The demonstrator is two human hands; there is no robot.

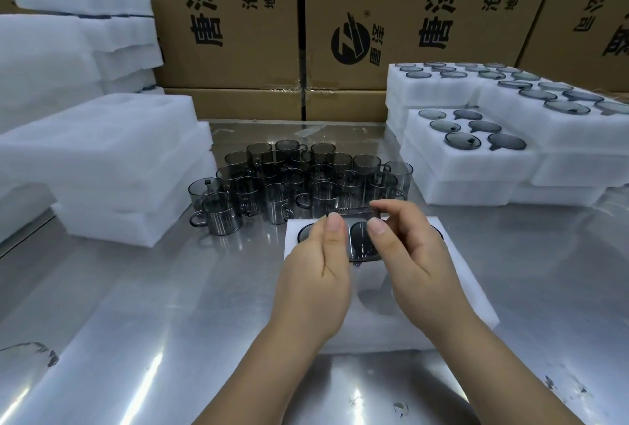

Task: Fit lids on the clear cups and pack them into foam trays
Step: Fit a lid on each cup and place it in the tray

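Note:
A white foam tray [469,298] lies on the steel table right in front of me, partly hidden by my hands. My left hand [320,264] and my right hand [413,254] both grip one smoky clear cup [362,240], held on its side just above the tray's far end. Another lidded cup [304,232] sits in the tray's far left pocket. An unfilled pocket [374,302] shows between my wrists. Behind the tray stands a cluster of several loose handled cups [292,179].
Filled foam trays [473,159] with lidded cups are stacked at the right. Stacks of foam trays [112,166] rise at the left. Cardboard boxes [238,26] wall off the back. The steel table [136,305] stretches around the tray.

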